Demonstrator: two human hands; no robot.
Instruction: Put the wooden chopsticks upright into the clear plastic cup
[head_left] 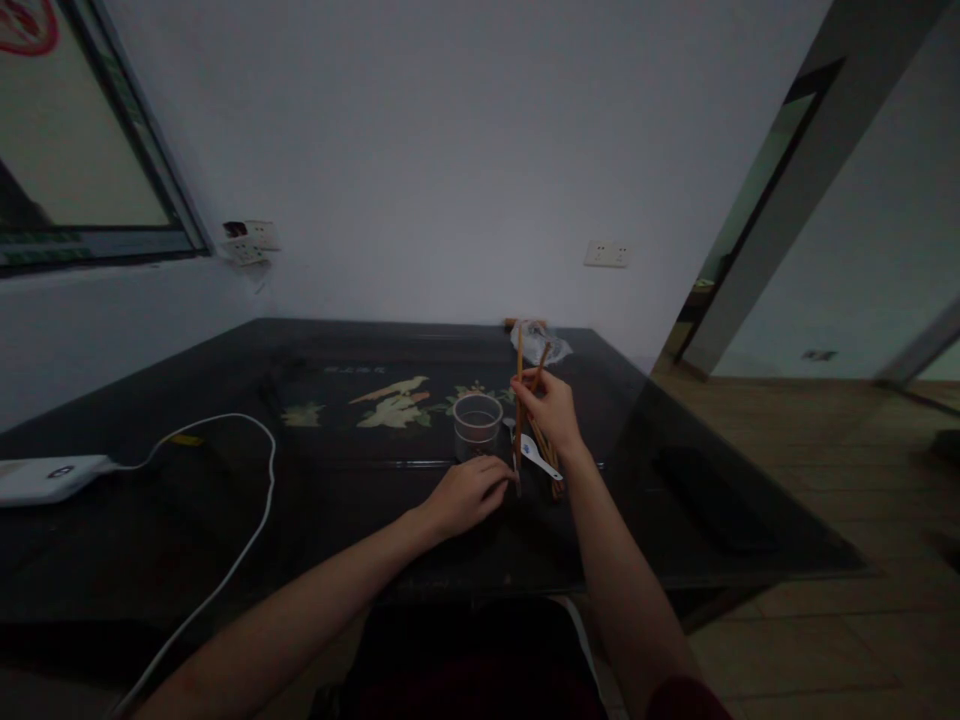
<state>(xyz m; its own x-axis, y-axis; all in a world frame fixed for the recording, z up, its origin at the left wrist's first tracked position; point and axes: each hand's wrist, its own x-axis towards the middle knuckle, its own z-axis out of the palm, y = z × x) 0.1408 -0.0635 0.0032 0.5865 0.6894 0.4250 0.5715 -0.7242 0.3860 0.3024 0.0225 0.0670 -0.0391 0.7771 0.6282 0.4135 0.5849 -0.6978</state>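
Observation:
My right hand point(553, 412) is closed around chopsticks, with one upright wooden chopstick point(520, 350) pinched by thumb and fingers. A second, darker stick leans up beside it through the same hand. My left hand point(471, 494) rests low on the table, its fingertips pressed together by the upright chopstick's lower end. A small greyish thing shows at those fingertips, too small to name. Just beyond the left hand stands a clear plastic cup point(478, 408). Under the right hand lie a white spoon point(541, 459) with a blue mark and more chopsticks point(557, 489), partly hidden.
The dark table point(352, 520) carries a painted bird and flowers. A crumpled clear plastic bag point(534, 343) lies at the back by the wall. On the left is a white device point(52, 480) with a looping white cable point(271, 480). A dark flat object point(712, 500) lies at right.

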